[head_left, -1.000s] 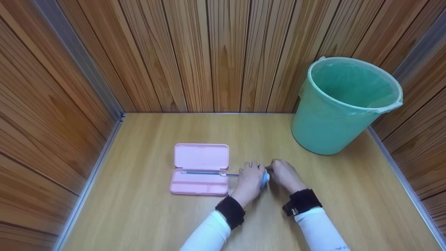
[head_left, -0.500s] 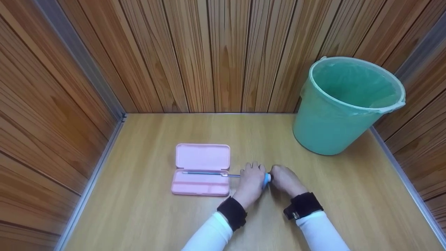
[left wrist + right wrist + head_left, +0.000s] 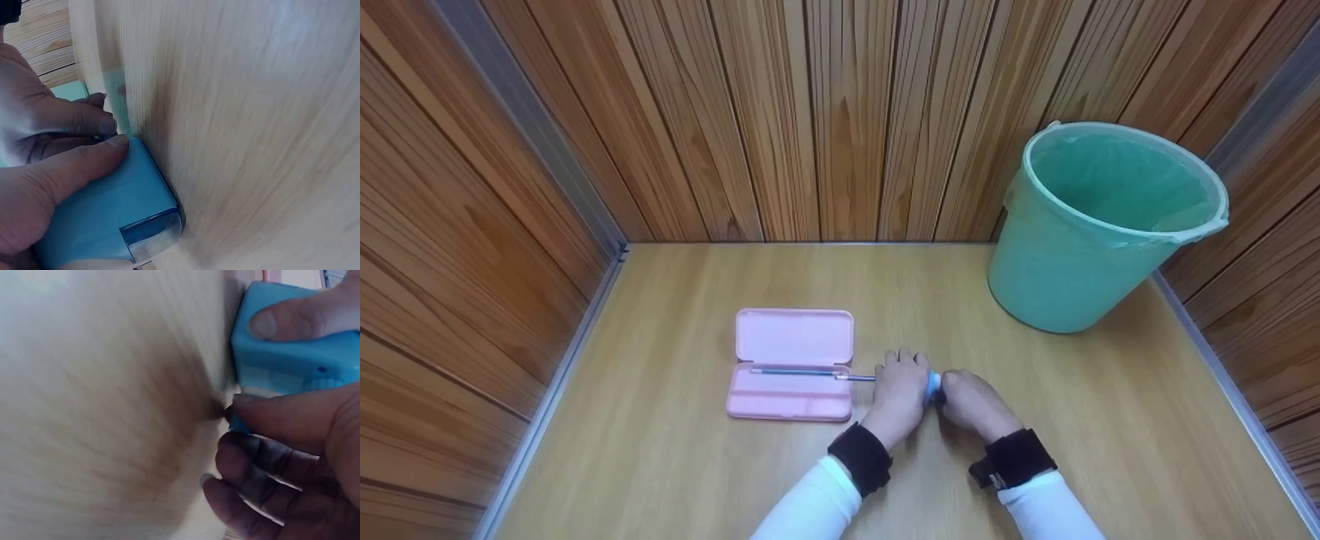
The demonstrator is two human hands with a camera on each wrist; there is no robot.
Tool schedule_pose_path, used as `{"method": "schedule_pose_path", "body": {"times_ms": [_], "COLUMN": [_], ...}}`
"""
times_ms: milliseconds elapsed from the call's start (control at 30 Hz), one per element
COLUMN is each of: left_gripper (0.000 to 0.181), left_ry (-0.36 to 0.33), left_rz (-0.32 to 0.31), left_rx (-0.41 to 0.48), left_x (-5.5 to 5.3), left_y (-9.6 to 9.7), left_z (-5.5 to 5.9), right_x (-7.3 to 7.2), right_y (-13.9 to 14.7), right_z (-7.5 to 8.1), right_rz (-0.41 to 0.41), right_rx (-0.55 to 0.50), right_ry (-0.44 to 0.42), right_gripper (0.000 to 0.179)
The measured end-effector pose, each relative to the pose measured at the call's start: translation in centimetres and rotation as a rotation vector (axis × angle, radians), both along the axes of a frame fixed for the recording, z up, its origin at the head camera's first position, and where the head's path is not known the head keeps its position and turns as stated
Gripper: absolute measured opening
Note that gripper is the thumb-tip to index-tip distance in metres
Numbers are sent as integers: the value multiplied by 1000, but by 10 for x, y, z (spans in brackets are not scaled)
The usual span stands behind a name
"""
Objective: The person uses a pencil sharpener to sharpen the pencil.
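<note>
A blue crank pencil sharpener (image 3: 934,384) rests on the table under my left hand (image 3: 901,386). That hand grips its body; the thumb (image 3: 84,166) lies along one side in the left wrist view. The sharpener's clear drawer (image 3: 154,233) shows there too. My right hand (image 3: 975,401) is close beside the sharpener's right end, pinching a small blue crank knob (image 3: 241,423) between thumb and fingers. Left of my left hand, a thin pencil-like stick (image 3: 802,372) reaches from the pink pencil case (image 3: 791,405) to the hand. Whether it is one piece or two, I cannot tell.
The pink case lies with its lid (image 3: 795,336) flipped back. A green bin (image 3: 1057,277) with a plastic liner stands at the back right. Wood-panelled walls (image 3: 847,120) enclose the wooden table (image 3: 675,465) at the back and on both sides.
My right hand has moved down, towards me, beside the sharpener's end with the crank. The left hand, sharpener and pink case stay nearly in place.
</note>
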State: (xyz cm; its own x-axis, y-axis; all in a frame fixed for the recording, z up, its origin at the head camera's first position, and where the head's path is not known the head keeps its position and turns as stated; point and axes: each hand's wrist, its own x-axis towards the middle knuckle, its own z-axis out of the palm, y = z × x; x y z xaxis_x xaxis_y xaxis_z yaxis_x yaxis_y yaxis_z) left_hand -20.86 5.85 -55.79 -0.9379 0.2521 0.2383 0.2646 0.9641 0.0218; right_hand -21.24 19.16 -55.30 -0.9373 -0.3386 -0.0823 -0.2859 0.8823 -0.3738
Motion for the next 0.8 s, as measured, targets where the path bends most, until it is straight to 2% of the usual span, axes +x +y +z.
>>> {"method": "schedule_pose_path", "body": {"times_ms": [167, 533, 800], "left_gripper": [14, 17, 16], "left_ry": [-24, -162, -108], "left_rz": [12, 5, 11], "left_rx": [-9, -4, -40], "left_x": [1, -3, 0], "left_y": [0, 0, 1], "left_z": [2, 8, 7], "right_x": [10, 27, 29], "right_y": [-1, 7, 13], "right_z": [3, 22, 29], "right_rz": [48, 182, 193], "right_rx": [-11, 32, 66], "right_ry": [-1, 9, 11], "right_gripper": [10, 9, 12]}}
